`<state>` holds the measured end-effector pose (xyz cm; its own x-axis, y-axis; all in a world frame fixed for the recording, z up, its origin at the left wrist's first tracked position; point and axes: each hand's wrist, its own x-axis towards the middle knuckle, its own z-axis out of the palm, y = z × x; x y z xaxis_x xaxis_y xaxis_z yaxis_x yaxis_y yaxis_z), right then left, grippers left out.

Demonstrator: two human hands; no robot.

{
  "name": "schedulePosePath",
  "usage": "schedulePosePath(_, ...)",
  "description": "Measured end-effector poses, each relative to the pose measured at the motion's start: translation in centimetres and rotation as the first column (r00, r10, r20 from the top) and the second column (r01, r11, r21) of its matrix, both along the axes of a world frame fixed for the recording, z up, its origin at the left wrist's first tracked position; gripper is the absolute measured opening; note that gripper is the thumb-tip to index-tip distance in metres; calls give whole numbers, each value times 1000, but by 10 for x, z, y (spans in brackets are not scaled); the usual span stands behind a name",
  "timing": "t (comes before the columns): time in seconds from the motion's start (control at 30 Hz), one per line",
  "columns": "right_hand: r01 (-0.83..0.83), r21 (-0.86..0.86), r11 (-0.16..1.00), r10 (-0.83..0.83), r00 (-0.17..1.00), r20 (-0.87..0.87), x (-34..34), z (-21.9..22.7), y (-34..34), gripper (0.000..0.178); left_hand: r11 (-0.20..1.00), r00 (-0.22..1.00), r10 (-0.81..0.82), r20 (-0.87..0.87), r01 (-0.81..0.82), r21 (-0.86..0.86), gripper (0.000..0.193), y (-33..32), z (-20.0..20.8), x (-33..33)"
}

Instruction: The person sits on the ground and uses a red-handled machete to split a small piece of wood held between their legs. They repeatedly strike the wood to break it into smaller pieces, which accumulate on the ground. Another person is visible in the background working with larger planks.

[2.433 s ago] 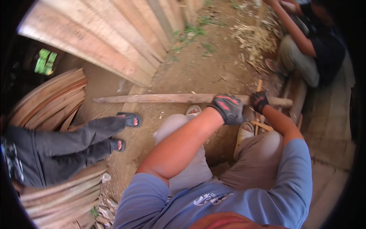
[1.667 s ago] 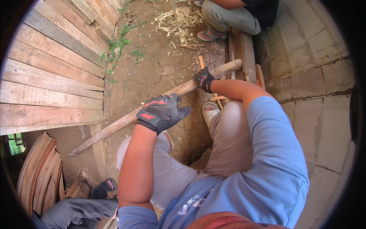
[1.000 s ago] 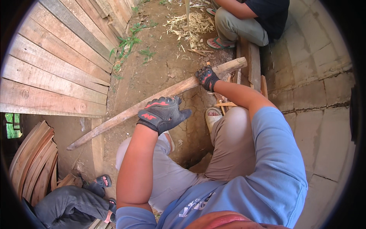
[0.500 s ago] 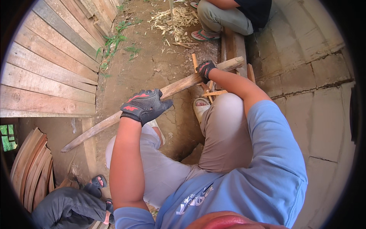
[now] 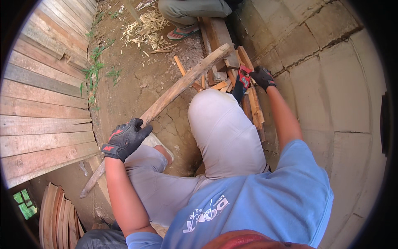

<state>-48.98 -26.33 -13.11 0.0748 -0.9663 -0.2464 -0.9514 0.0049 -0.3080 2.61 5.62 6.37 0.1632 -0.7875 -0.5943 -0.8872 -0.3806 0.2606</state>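
Observation:
A long, rough wooden pole (image 5: 178,85) slants across in front of me, its low end at the left and its high end over the timber at the right. My gloved left hand (image 5: 126,139) is closed over the pole's lower part, with the thumb along it. Over by the wall, my gloved right hand (image 5: 263,78) is at the red handle of a handsaw (image 5: 243,77), its fingers partly hidden and seemingly closed on it. The saw's dark blade points down beside my raised knee.
Loose wood offcuts (image 5: 255,106) lie along the block wall (image 5: 306,103). Another person's sandalled foot (image 5: 182,33) is near a heap of shavings (image 5: 145,27). A plank fence (image 5: 45,120) stands at the left, with curved boards (image 5: 58,216) below it.
My right hand has let go of the pole and moved right to the red-handled saw. My left hand stays on the pole. The whole view has swung to the right.

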Motion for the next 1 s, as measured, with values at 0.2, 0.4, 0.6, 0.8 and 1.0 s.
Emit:
schedulePosePath(0.2, 126, 161, 979, -126, 992, -8, -26, -65, 89, 68, 997, 1000, 20, 10, -21, 79, 69, 5, 6, 3)
schedulePosePath(0.4, 150, 179, 972, -141, 988, -62, 27, -66, 45, 77, 998, 998, -56, -27, 56, 7, 69, 8, -12, 16)
schedulePosePath(0.6, 211, -31, 977, -211, 944, -253, 48, -93, -33, 75, 998, 995, 49, -86, -46, 34, 71, 0, -4, 14)
schedulePosePath(0.8, -36, 67, 997, 63, 883, -465, 62, -123, -60, 70, 999, 999, 27, -31, -26, 33, 66, -9, -19, 32)
schedulePosePath(1.0, -10, -47, 999, -11, 909, -416, 70, -144, -55, 65, 983, 990, 129, -61, -119, 136, 67, -41, -37, 69)
